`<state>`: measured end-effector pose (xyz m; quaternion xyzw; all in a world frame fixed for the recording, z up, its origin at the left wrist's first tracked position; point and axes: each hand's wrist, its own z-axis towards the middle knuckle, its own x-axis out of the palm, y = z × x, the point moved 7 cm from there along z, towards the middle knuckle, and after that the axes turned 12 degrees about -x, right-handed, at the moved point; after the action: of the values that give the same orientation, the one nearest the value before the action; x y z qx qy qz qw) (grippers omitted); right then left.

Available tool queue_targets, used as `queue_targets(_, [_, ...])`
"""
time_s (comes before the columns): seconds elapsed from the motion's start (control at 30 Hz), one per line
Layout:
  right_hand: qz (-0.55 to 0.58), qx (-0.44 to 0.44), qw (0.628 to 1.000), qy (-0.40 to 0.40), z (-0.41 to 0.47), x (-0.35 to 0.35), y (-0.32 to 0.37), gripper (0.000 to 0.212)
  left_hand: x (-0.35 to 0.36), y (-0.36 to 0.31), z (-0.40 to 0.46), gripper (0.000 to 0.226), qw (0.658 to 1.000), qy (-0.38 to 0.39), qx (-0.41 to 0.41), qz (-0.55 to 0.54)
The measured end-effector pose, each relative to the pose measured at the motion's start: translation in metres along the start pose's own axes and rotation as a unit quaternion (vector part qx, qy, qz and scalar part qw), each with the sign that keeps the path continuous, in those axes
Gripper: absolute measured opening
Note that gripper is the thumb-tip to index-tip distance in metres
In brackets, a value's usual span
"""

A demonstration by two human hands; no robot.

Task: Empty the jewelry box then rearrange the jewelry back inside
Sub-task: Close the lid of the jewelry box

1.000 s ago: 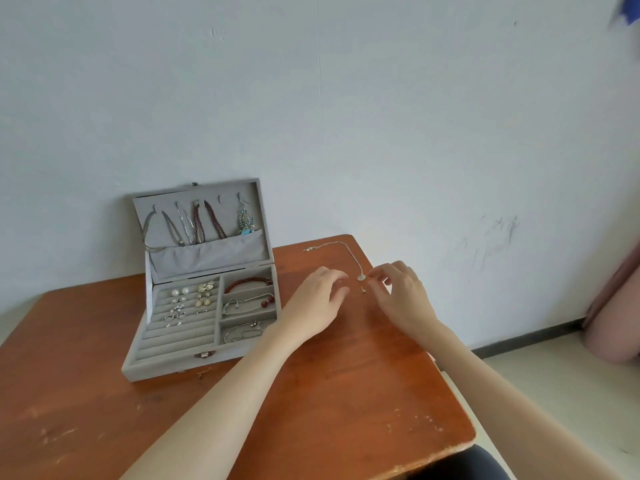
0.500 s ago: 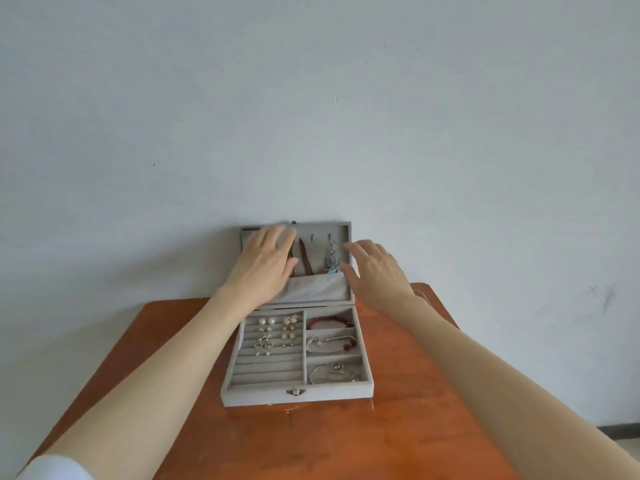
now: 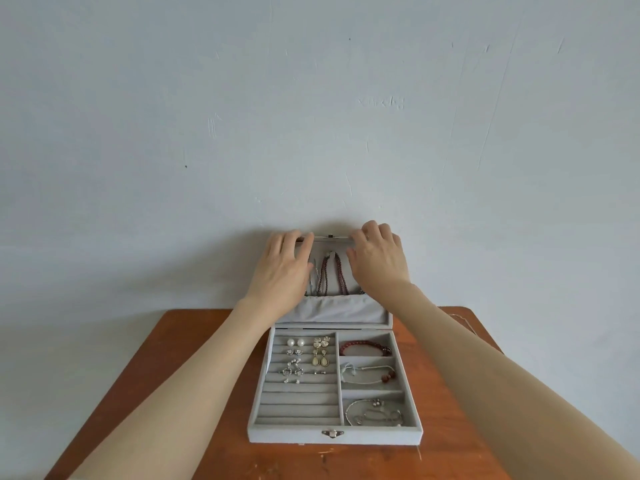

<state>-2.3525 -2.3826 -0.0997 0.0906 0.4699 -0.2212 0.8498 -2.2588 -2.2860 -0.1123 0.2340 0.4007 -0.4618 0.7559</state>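
1. On the wooden table (image 3: 194,393), head view: grey jewelry box (image 3: 335,436) stands open at table centre, its lid (image 3: 332,317) upright at the far side, close to the white wall (image 3: 311,116).
2. Left hand (image 3: 282,271) lies over the lid's left part, fingers extended and slightly spread, tips at the lid's top edge. Nothing pinched that I can see.
3. Right hand (image 3: 379,259) lies over the lid's right part, fingers curled over the top edge, close together. Whether they grip the edge: cannot tell.
4. Between the hands, dark beaded necklaces (image 3: 325,275) hang inside the lid, lower ends tucked into the grey fabric pocket (image 3: 332,311).
5. Box base, left section: ridged rows with earrings (image 3: 306,356) in the far rows; near rows bare.
6. Box base, right section, 3 compartments. Far: red bead bracelet (image 3: 365,346). Middle: thin bracelet with red beads (image 3: 369,374). Near: silver chain bracelets (image 3: 374,414).
7. Metal clasp (image 3: 332,433) at the middle of the box's near wall.
8. Thin silver chain (image 3: 462,322) lies on the table at the far right, apart from the box, partly hidden by the right forearm.
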Motion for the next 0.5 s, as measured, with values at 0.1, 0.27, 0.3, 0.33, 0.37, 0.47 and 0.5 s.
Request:
queue_targets(0.1, [0.030,-0.008,0.999,-0.023,-0.004,-0.014,0.000,0.025,-0.013,0.001,-0.004,0.067,0.999,-0.015,-0.016,-0.028])
queue_targets(0.27, [0.113,-0.010,0.993,-0.035,-0.023,-0.038,0.001,0.017,-0.043,0.003,-0.019,0.062,0.995,-0.078,-0.011,-0.068])
queue_targets(0.3, [0.127,-0.012,0.991,-0.038,-0.029,-0.042,0.003,0.015,-0.049,0.002,-0.025,0.059,0.994,-0.079,-0.009,-0.076])
queue_targets(0.33, [0.135,-0.016,0.990,-0.041,-0.037,-0.047,0.007,0.013,-0.055,0.000,-0.033,0.057,0.993,-0.082,-0.005,-0.083])
queue_targets(0.37, [0.141,-0.021,0.989,-0.044,-0.044,-0.052,0.011,0.012,-0.059,0.000,-0.042,0.055,0.992,-0.087,0.000,-0.091])
queue_targets(0.47, [0.146,-0.032,0.988,-0.045,-0.071,-0.062,0.024,0.014,-0.068,-0.001,-0.072,0.052,0.990,-0.101,0.011,-0.099])
queue_targets(0.5, [0.144,-0.036,0.988,-0.044,-0.081,-0.062,0.028,0.017,-0.070,-0.001,-0.081,0.053,0.990,-0.103,0.017,-0.095])
